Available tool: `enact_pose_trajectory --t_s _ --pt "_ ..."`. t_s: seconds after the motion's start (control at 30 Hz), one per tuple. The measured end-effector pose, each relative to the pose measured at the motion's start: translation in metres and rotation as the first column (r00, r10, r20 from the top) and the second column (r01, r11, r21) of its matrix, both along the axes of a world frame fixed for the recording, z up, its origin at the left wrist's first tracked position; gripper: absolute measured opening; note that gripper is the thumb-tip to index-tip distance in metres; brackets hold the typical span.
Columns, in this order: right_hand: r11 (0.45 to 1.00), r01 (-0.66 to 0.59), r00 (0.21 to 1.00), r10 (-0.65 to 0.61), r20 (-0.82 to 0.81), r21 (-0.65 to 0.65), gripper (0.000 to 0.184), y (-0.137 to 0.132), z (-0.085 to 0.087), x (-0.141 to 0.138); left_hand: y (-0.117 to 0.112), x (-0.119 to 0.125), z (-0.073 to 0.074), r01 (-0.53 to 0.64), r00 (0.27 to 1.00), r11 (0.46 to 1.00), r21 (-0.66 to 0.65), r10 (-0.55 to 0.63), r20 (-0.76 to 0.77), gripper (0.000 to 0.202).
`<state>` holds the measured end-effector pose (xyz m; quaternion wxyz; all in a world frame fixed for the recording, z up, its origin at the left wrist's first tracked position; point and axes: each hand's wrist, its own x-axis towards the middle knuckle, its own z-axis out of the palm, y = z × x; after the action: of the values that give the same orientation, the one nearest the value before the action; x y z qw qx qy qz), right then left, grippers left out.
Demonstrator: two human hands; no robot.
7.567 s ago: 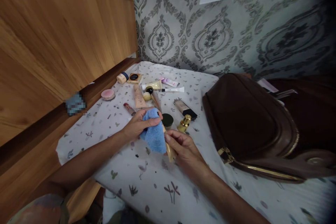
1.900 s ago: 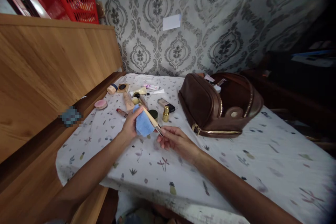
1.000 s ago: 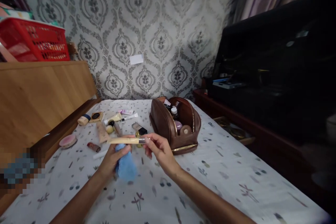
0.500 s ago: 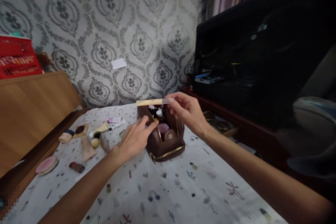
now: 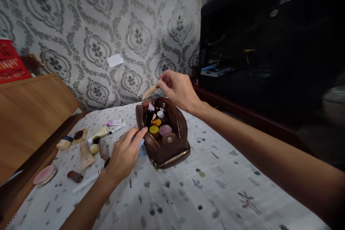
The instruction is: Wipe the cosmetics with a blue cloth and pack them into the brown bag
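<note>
A brown makeup bag [image 5: 172, 156] stands unzipped on the patterned sheet. Inside it are a yellow-lidded jar [image 5: 154, 130], a pink round container [image 5: 165, 129], a white-capped bottle [image 5: 160, 114] and other cosmetics. Above the bag's far edge, my right hand [image 5: 179, 88] pinches a slim cream-coloured cosmetic tube [image 5: 150, 92], which slants down to the left. My left hand [image 5: 125, 154] rests at the bag's left side, fingers extended and fingertips by its rim. Something blue [image 5: 141, 147] shows partly behind those fingers; I cannot tell what it is.
Left of the bag lie a beige tube [image 5: 86, 155], a pink compact [image 5: 45, 175], a small dark red bottle [image 5: 74, 176], a white pen-like tube [image 5: 86, 182] and several other cosmetics. A wooden headboard [image 5: 40, 104] borders the left; a large black screen [image 5: 258, 61] stands right.
My right hand has risen slightly and moved left, and the tube has tipped from level to slanting. My left hand has drawn back from over the bag's opening, uncovering the yellow lid. The view has shifted.
</note>
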<state>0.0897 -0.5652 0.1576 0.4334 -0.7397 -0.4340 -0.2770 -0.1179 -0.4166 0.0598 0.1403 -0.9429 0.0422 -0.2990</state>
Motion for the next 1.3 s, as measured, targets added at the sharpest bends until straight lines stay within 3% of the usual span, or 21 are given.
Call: enact_pose_trajectory --t_s 0.17,0.43,0.73,1.13,1.3 --pt "0.949 0.027 0.999 -0.04 -0.033 -0.315 0.022 0.022 -0.007 0.0 -0.003 0.001 0.002 0.014 0.999 1.0 0.023 -0.015 0.051 0.047" --pt "0.818 -0.008 0.994 -0.056 -0.094 -0.575 0.026 0.075 -0.016 0.016 -0.005 0.002 0.004 0.024 0.999 1.0 0.014 -0.025 0.046 0.05" --pt "0.764 -0.033 0.979 -0.104 -0.174 -0.644 0.023 0.107 -0.034 0.027 -0.007 0.005 0.007 0.032 0.997 0.998 0.049 -0.035 0.061 0.049" --pt "0.707 -0.076 0.945 -0.173 -0.276 -0.704 0.027 0.116 -0.045 0.033 -0.007 0.007 0.006 0.036 0.998 0.999 0.032 -0.037 0.051 0.047" --pt "0.712 -0.075 0.939 -0.185 -0.29 -0.698 0.032 0.117 -0.045 0.033 -0.008 0.007 0.006 0.029 0.998 0.999 0.031 -0.031 0.049 0.051"
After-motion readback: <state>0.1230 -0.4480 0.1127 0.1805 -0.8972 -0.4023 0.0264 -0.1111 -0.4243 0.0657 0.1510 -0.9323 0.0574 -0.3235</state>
